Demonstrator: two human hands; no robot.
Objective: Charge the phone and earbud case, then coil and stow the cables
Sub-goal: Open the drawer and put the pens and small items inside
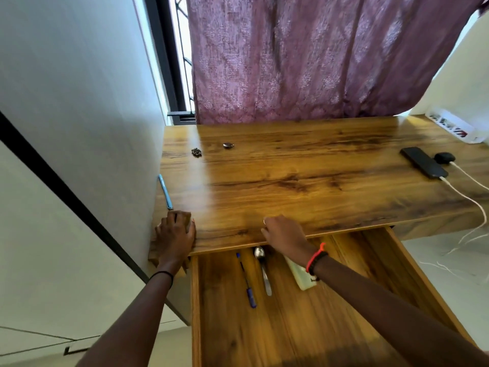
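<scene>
Well, our drawer [330, 327] holds a blue pen [246, 280], a spoon [263, 268], a white block [300, 278] (half hidden); left hand [176, 231] and right hand [284, 234] rest empty on the surface [291, 168].

Glossy wood-grain desk [304, 165], wooden drawer [330, 327], shiny metal spoon [262, 266], patterned mauve cloth curtain [304, 56]

**A:** Bedroom or home study, you reckon?

**B:** Home for sure. Purple patterned curtain [304, 56] over a barred window [182, 49], wooden desk [291, 168], and a spoon [262, 266] tossed in the drawer [344, 313] next to a pen [247, 284].
</scene>
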